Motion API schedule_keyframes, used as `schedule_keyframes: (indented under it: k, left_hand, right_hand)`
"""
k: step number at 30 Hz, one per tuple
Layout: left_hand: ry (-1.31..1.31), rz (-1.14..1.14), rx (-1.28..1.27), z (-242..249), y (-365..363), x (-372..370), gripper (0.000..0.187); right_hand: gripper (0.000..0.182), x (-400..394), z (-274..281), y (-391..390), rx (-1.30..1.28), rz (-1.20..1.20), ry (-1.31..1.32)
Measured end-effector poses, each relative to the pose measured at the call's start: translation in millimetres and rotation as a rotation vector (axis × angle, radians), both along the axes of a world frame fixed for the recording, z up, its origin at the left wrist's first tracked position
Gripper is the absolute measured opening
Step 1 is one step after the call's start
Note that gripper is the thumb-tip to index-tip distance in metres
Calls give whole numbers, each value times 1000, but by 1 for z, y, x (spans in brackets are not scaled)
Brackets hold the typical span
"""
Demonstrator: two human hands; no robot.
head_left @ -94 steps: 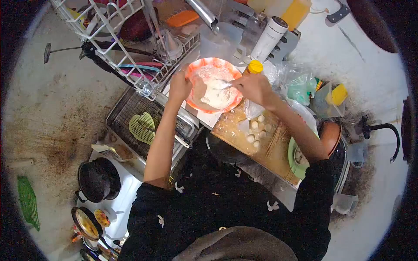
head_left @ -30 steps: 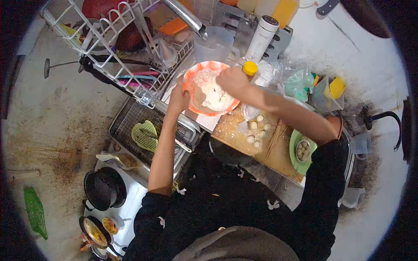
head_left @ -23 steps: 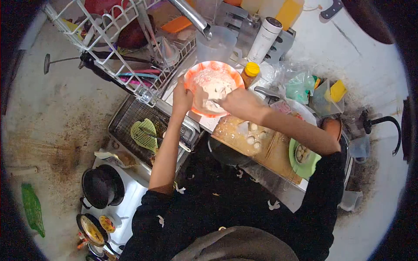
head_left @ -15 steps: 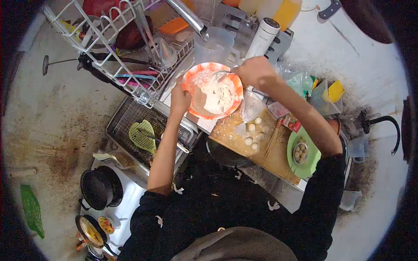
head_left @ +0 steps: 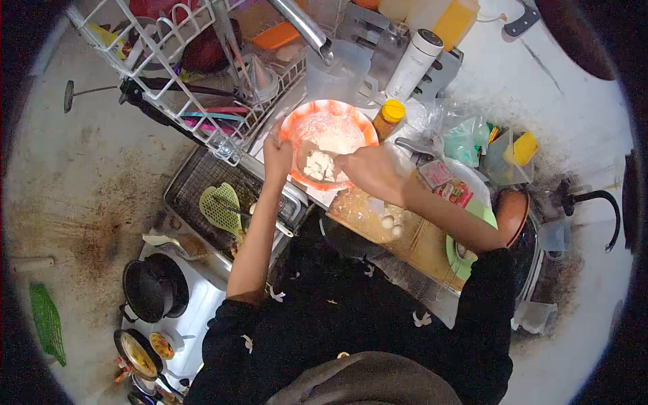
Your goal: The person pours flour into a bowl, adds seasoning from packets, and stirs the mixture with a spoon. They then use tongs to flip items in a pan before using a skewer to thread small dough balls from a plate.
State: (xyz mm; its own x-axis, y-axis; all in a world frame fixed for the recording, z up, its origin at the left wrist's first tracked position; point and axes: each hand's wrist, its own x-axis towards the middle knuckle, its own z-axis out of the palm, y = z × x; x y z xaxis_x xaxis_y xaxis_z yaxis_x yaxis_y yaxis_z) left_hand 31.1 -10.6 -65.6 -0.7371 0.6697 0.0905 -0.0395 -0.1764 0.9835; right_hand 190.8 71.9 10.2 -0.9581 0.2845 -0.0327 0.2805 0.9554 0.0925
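An orange-and-white bowl (head_left: 329, 105) holds white flour (head_left: 334, 133) and a pale, lumpy wet mass (head_left: 318, 166) near its front. My left hand (head_left: 275, 160) grips the bowl's left rim, fingers closed. Over the bowl's right front side is my right hand (head_left: 368, 172), closed around the handle of what looks like a metal fork; most of the fork is hidden by the hand. Below my right forearm, several small pale balls (head_left: 389, 221) lie on a wooden board (head_left: 364, 219), partly covered from view.
A yellow-capped jar (head_left: 389, 118) stands just right of the bowl, with a clear jug (head_left: 334, 71) and white flask (head_left: 415, 64) behind. A dish rack (head_left: 196, 101) rises at left. Right of the board are a green plate (head_left: 455, 266) and plastic bags (head_left: 466, 142).
My right hand has moved down from the bowl's back right rim to its front right. The yellow-capped jar is now uncovered. My left hand keeps hold of the rim.
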Motion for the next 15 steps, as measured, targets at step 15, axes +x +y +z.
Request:
schedule_keyframes:
  k: [15]
  left_hand:
    - [100,-52,-46,-20,-2,-13,51]
  right_hand:
    - [22,15,11,28,210,-50,-228]
